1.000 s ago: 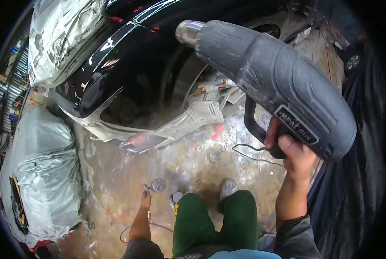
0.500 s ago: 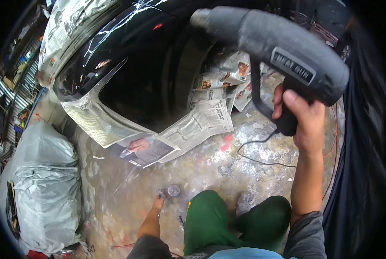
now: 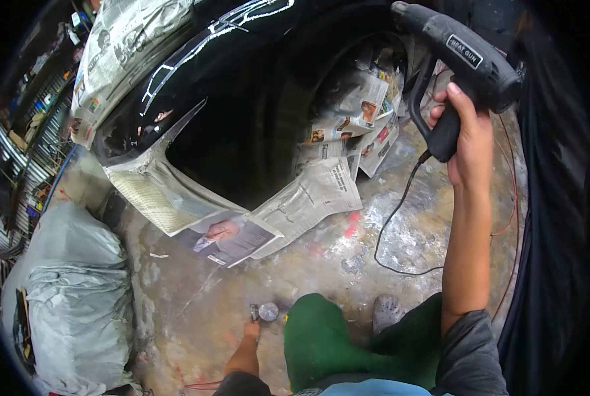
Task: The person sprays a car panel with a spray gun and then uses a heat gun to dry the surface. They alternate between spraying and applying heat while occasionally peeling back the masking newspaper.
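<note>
My right hand (image 3: 470,135) is wrapped round the grip of a black heat gun (image 3: 463,56), lettered HEAT GUN, with its nozzle pointing up and left over a glossy black car panel (image 3: 242,125). From the foot of the grip runs a black cord (image 3: 390,221). Low in the view, my left hand (image 3: 252,328) is closed on what looks like a spray gun (image 3: 268,311) with a round grey cup, small and partly hidden. Masking newspaper (image 3: 308,198) edges the panel's lower side, and more newspaper sheets (image 3: 357,122) cover the wheel area.
A grey-covered bundle (image 3: 77,297) stands at the left, below cluttered shelves (image 3: 27,152). Dark sheeting (image 3: 549,198) hangs along the right side. A thin red hose (image 3: 516,211) lies on the stained concrete floor (image 3: 189,297).
The heat gun has moved up and farther from my head, so it looks smaller. My left hand still holds the spray gun low down. The whole view has shifted slightly.
</note>
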A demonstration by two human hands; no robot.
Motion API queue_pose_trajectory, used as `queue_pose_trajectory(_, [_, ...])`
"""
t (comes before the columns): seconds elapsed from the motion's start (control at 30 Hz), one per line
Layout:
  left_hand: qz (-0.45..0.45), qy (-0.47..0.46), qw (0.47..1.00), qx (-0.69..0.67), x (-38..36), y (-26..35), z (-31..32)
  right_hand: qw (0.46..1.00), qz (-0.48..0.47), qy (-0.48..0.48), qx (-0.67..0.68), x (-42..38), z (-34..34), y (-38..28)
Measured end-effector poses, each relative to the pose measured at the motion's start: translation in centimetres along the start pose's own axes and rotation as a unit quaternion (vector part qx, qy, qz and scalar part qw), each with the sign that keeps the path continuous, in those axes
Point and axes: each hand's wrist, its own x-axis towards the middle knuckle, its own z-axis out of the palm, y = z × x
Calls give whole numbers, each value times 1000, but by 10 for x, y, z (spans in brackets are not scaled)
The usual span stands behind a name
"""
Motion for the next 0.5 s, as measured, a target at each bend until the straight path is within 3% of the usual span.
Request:
queue_pose_trajectory(0.07, [6, -3, 998, 62, -7, 8, -1, 1000, 8, -7, 11, -7, -4, 3])
queue_pose_trajectory(0.17, [-59, -26, 993, 99, -11, 23, -5, 998, 32, -59, -3, -11, -5, -7])
queue_pose_trajectory(0.4, [-96, -73, 975, 186, -17, 35, -16, 960, 94, -262, 25, -21, -16, -22])
queue_pose_trajectory(0.5, [-3, -130, 940, 317, -12, 34, -22, 926, 134, -351, -29, -28, -17, -42])
